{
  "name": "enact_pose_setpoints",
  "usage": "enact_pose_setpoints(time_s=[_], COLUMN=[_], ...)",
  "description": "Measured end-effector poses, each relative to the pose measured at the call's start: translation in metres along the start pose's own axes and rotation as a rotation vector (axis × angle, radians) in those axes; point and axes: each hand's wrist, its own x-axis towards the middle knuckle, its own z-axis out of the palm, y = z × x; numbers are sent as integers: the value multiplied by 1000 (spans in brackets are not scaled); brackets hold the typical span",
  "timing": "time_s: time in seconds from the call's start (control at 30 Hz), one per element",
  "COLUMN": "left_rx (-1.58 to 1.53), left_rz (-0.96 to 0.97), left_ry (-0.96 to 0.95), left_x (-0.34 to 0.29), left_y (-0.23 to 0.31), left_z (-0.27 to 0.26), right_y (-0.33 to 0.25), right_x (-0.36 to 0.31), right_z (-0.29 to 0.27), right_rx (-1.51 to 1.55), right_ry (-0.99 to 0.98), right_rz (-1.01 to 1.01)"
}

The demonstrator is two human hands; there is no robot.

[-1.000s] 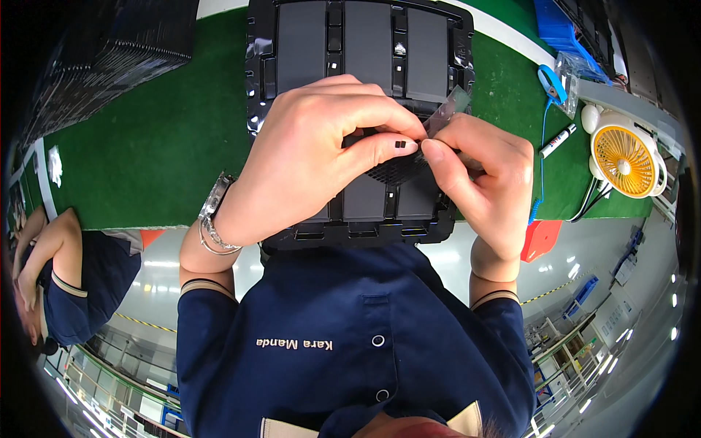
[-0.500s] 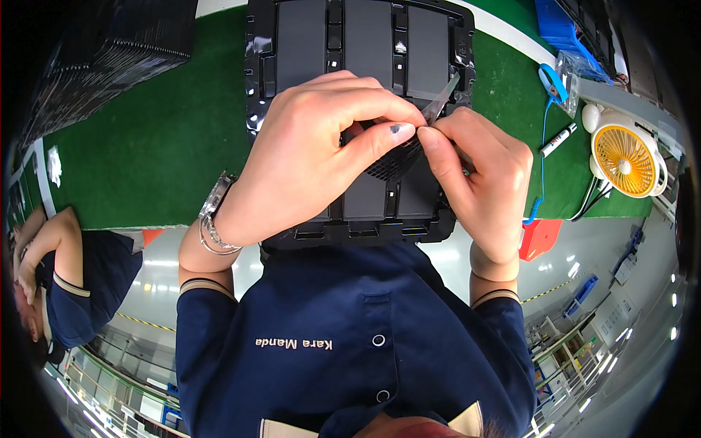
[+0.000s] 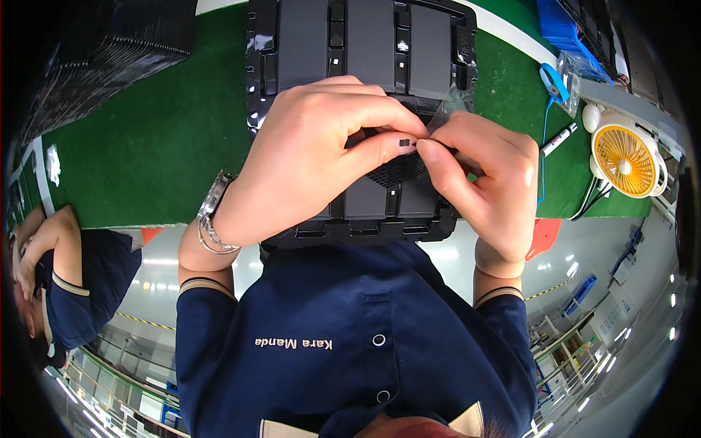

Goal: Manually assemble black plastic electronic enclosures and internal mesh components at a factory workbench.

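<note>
My left hand (image 3: 321,150) is closed in a pinch over the tray, gripping a clear film sheet (image 3: 453,106) whose lower part carries a dark grid of small black pieces (image 3: 398,172). Two tiny black squares (image 3: 405,143) show on the left thumb's tip. My right hand (image 3: 485,171) is pinched too, its thumb and forefinger meeting the left fingertips; what lies between them is too small to make out. Beneath both hands lies a black plastic tray (image 3: 264,64) holding flat dark grey panels (image 3: 303,44) in its slots. My hands hide the tray's middle.
A stack of black trays (image 3: 109,66) stands at upper left on the green mat (image 3: 168,146). Rightward are a blue strap (image 3: 553,84) with a cord, a marker (image 3: 560,139), a yellow-and-white fan (image 3: 624,160) and blue bins (image 3: 573,36). A person (image 3: 80,285) sits at left.
My right hand has shifted slightly down and right, still beside the left fingertips. The clear film has turned and shows broader. Two separate squares now show on the left thumb.
</note>
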Motion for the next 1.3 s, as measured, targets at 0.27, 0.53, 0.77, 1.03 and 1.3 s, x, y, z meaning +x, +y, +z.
enact_pose_setpoints(time_s=[0.27,0.53,0.77,1.03,1.3], left_rx=[16,-21,-387,-471,-545], left_rz=[37,-10,-256,-222,-303], left_ry=[3,32,16,-105,-27], left_x=[-1,-1,1,5,5], left_y=[-3,-1,11,9,5], left_z=[0,1,-3,4,1], right_y=[4,6,18,11,6], right_x=[4,2,-11,-10,-10], right_z=[-5,-2,-5,0,0], right_rx=[13,-102,451,614,158], right_ry=[-124,124,267,179,272], right_rz=[39,-29,350,366,158])
